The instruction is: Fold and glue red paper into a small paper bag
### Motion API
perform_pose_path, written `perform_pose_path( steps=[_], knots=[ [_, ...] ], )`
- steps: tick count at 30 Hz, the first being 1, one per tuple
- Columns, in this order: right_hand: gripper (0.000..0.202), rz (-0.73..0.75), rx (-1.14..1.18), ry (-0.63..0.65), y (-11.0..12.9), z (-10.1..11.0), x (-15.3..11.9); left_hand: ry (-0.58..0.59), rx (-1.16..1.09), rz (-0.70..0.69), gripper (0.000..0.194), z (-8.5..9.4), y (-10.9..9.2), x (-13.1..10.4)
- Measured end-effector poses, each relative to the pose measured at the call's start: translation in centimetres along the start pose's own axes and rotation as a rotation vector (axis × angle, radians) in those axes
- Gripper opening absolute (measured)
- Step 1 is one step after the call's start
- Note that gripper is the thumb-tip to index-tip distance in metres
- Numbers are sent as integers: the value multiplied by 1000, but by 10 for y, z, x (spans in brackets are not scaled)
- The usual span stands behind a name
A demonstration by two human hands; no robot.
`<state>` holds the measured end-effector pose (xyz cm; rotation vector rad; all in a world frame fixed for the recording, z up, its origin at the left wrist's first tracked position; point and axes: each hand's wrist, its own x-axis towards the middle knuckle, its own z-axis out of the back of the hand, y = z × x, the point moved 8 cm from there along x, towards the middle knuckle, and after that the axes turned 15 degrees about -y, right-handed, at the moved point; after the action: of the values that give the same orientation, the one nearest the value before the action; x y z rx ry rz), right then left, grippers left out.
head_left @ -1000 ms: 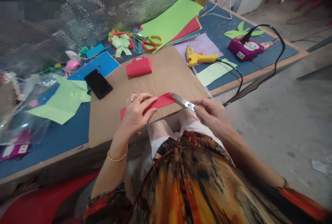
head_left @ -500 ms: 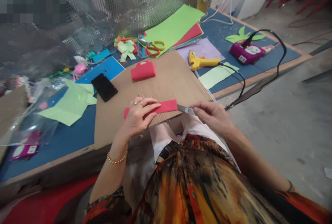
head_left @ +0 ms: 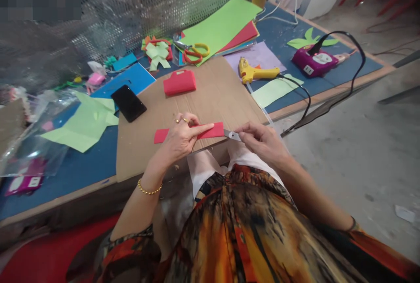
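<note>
A narrow red strip [head_left: 215, 130], like foam sheet or thick paper, lies flat along the near part of the brown cardboard [head_left: 226, 86]. My left hand [head_left: 183, 136] pins it down with the index finger stretched along it and the other fingers curled. My right hand [head_left: 260, 141] is closed on the handle of a cutter knife [head_left: 232, 135], whose grey blade meets the strip's right end. Most of the handle is hidden in my fingers. Beyond the strip, a folded red piece [head_left: 180, 82] with a notched top rests on the cardboard.
A black phone [head_left: 128, 103] lies on the cardboard's left side. At the back are scissors [head_left: 193, 53] and green sheets [head_left: 223, 27]. To the right, a yellow glue gun [head_left: 257, 72] trails a black cord to a purple power block [head_left: 315, 61]. Pale green paper [head_left: 83, 121] lies left.
My left hand has gone from spread fingers to a pointing index finger on the strip, leaving more of its left end showing. The cutter knife stays at the right end.
</note>
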<state>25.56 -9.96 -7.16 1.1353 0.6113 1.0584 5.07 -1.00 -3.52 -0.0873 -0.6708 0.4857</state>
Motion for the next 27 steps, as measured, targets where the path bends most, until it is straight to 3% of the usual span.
perform_pose_path(
  steps=[11,21,27],
  knots=[
    [24,-27,24,-11,-3,8,-10,35,75,23,49,-6,6,-2],
    [24,29,-35,14,5,-2,-1,21,40,23,45,-8,8,-5],
    [28,-45,84,57,-3,-7,-6,0,33,16,42,-9,8,-5]
  ],
)
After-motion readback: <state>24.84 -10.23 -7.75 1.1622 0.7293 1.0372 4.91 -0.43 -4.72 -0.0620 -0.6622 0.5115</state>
